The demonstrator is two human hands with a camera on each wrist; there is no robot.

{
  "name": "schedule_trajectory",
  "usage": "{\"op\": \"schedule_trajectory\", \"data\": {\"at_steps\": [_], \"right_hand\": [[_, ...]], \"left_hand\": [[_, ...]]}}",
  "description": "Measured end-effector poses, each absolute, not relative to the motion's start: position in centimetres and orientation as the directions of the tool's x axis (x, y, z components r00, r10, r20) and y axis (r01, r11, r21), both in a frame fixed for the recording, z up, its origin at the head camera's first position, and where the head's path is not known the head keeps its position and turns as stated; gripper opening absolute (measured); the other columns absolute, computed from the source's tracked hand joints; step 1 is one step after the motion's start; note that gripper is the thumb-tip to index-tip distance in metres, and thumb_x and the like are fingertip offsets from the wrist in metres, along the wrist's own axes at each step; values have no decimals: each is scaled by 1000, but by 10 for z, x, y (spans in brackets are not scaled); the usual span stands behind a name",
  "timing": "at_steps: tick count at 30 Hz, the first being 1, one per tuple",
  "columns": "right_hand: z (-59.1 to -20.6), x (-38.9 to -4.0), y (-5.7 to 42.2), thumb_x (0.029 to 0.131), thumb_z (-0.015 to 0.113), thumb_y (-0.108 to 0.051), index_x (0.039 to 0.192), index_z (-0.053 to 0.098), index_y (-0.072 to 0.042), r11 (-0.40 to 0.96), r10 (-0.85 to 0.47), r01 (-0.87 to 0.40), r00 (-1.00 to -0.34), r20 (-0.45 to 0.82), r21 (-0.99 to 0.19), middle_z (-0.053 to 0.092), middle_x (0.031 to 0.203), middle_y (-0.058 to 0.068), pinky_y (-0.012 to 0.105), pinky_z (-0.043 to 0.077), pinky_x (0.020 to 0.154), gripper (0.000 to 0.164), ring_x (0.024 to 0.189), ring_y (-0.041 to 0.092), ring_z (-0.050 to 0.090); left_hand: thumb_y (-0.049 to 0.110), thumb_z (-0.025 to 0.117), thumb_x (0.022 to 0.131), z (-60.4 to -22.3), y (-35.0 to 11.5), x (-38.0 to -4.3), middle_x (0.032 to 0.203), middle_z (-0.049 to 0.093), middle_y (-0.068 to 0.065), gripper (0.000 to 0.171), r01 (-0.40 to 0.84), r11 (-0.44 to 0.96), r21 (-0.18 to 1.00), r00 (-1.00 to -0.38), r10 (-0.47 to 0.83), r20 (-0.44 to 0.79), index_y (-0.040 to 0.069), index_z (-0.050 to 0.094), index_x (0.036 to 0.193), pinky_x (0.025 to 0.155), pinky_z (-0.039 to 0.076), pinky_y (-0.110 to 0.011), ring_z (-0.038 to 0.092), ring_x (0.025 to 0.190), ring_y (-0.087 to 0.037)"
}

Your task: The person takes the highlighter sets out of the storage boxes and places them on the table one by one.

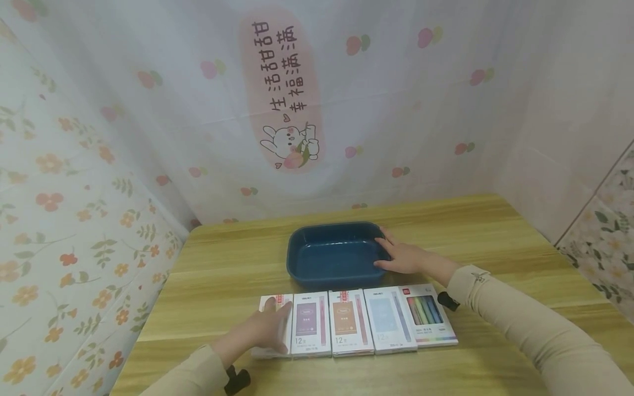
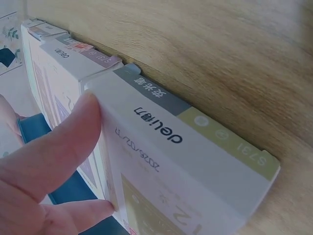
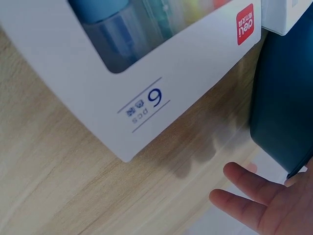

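Note:
On the table lies a row of flat white stationery boxes. My left hand [image 1: 267,327] lies over the leftmost box, an olive-labelled highlighter box [image 2: 195,142]; thumb and a fingertip touch its edge beside the neighbouring purple-labelled box [image 1: 311,324]. Behind the row stands a deep blue rectangular dish [image 1: 337,261]. My right hand [image 1: 403,257] rests at the dish's right rim, with fingertips over the inside and another finger outside. Two straight fingers [image 3: 244,208] of it show beside the dish in the right wrist view.
An orange-labelled box [image 1: 346,323], a blue-labelled box [image 1: 390,320] and a windowed box of coloured pens [image 1: 430,315] continue the row rightward. The wooden table [image 1: 223,264] meets a printed curtain [image 1: 396,110] at the back.

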State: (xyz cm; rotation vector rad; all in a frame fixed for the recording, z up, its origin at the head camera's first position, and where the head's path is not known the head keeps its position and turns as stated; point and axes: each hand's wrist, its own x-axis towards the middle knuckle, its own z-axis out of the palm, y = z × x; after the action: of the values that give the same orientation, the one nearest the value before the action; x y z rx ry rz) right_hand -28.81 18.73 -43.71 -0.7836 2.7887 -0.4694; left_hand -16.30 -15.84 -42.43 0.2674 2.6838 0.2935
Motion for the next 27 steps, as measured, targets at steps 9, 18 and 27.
{"op": "schedule_trajectory", "data": {"at_steps": [9,18,27], "right_hand": [[-436,-287,185,89,46,-51,143,23,-1,820,-521,-446,-841,-144,-359,0,151,23,51,46,85,77,114,43,50],[-435,-290,184,88,48,-53,144,21,-2,828,-513,-434,-843,-164,-356,0,152,22,48,48,81,80,116,42,49],[-434,-287,196,87,45,-59,145,18,-2,812,-531,-458,-838,-129,-362,4,150,25,56,41,89,85,123,46,39]], "left_hand": [[26,86,55,-420,-158,-159,133,31,-33,95,152,957,245,-890,241,-387,7,40,136,79,44,-61,47,101,-56],[27,86,55,-418,-160,-162,136,30,-35,97,158,956,248,-888,247,-389,4,38,137,82,44,-59,49,103,-53],[25,80,66,-415,-186,-177,139,25,-37,83,133,937,323,-939,223,-261,1,41,134,90,35,-63,38,117,-55]]}}
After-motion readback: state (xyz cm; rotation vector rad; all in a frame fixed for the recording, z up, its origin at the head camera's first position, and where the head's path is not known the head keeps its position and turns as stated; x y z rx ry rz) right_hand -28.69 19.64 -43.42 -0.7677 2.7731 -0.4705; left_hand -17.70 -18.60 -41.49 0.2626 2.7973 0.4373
